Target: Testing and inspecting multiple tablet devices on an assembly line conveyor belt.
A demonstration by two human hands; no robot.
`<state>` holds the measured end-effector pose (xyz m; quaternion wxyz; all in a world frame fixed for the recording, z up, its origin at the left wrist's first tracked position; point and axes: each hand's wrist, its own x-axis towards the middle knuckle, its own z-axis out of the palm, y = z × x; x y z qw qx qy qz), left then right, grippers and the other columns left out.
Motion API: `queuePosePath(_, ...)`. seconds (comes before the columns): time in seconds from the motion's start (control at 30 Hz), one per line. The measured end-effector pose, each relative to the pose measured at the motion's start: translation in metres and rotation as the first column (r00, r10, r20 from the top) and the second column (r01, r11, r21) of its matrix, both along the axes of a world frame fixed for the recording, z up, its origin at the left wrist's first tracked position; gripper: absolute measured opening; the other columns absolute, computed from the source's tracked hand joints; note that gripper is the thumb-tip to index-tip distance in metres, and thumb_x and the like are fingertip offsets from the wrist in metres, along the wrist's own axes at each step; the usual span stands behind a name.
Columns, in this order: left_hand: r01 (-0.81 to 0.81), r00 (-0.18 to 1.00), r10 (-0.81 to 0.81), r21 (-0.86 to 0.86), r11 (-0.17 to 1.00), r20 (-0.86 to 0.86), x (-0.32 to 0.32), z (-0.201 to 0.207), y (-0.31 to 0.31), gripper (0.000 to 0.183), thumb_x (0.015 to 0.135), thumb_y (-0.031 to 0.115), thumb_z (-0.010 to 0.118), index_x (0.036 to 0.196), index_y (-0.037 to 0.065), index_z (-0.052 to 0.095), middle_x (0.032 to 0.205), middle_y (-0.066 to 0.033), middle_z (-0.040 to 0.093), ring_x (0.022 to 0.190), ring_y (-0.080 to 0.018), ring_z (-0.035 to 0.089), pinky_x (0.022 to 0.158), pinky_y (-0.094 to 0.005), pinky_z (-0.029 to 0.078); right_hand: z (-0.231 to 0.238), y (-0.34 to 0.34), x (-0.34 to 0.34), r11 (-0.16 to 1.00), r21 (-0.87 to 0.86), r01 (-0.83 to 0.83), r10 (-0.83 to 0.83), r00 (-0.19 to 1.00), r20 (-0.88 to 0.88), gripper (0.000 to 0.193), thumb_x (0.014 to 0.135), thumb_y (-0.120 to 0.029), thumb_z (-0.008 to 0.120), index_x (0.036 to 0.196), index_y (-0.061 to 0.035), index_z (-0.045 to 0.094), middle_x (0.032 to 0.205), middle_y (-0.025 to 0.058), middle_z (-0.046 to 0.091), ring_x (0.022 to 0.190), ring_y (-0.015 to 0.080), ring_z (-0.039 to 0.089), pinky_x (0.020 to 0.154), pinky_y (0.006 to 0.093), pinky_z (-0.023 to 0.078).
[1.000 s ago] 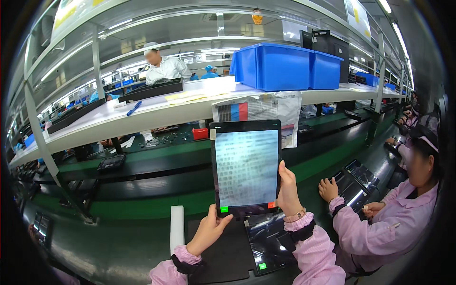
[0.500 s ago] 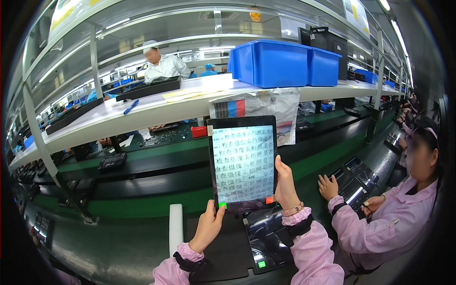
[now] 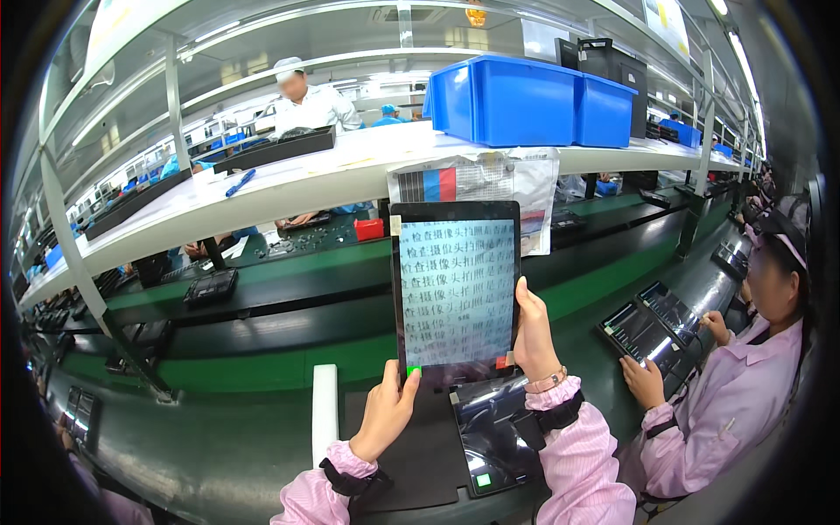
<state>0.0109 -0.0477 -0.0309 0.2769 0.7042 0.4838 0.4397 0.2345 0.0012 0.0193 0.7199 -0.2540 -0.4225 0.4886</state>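
Note:
A black tablet [image 3: 458, 289] is held upright in front of me, its lit screen showing rows of handwriting. At its lower left corner my left hand [image 3: 386, 409] grips the edge, thumb beside a green sticker. My right hand [image 3: 535, 337] is closed round the lower right edge, near a red sticker. Below it, a second dark tablet [image 3: 497, 435] with a green sticker lies flat on a black mat [image 3: 409, 472]. The fingers behind the held tablet are hidden.
Left of the mat stands a white foam strip [image 3: 325, 411]. A shelf [image 3: 350, 171] above carries blue bins [image 3: 516, 101] and a blue pen [image 3: 240, 183]; a printed sheet [image 3: 535, 197] hangs from it. On the right, a co-worker in pink [image 3: 731, 394] handles dark tablets [image 3: 652, 328].
Handwriting on the tablet's screen has shifted slightly, and the whole view has tilted a little. The co-worker's hands have moved lower along the tablets at right. My grip is unchanged.

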Motion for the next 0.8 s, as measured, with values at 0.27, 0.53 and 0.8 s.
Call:
queuePosePath(0.27, 0.001, 0.97, 0.038, 0.163, 0.987, -0.239, -0.005, 0.004, -0.008, 0.031, 0.093, 0.029, 0.051, 0.1, 0.0, 0.043, 0.071, -0.0151, 0.058, 0.059, -0.0299, 0.058, 0.055, -0.037, 0.044, -0.004, -0.017, -0.001, 0.998, 0.062, -0.011, 0.011, 1.0, 0.006, 0.041, 0.098, -0.032, 0.043, 0.11, 0.0042, 0.058, 0.107, 0.0081, 0.062, 0.095, 0.0137, 0.057, 0.085, 0.0271, 0.044)
queuePosePath(0.53, 0.031, 0.932, -0.04, 0.029, 0.999, 0.362, -0.014, 0.003, -0.016, 0.028, 0.096, 0.025, 0.047, 0.109, 0.0, 0.044, 0.074, -0.0058, 0.056, 0.063, -0.0086, 0.046, 0.056, -0.0267, 0.04, -0.047, -0.078, -0.028, 0.974, -0.214, -0.076, 0.082, 0.996, 0.022, 0.035, 0.098, -0.028, 0.043, 0.107, 0.0017, 0.059, 0.107, 0.0068, 0.062, 0.098, 0.0139, 0.057, 0.088, 0.027, 0.042)
queuePosePath(0.8, 0.043, 0.938, -0.017, -0.068, 0.997, 0.347, -0.026, 0.006, -0.034, 0.032, 0.097, 0.025, 0.044, 0.117, 0.0, 0.045, 0.086, -0.006, 0.057, 0.077, -0.0105, 0.05, 0.069, -0.0258, 0.041, -0.06, -0.104, -0.038, 0.972, -0.231, 0.048, -0.036, 0.998, 0.056, 0.035, 0.098, -0.028, 0.044, 0.1, 0.0023, 0.061, 0.101, 0.0061, 0.063, 0.092, 0.011, 0.057, 0.084, 0.0268, 0.044)
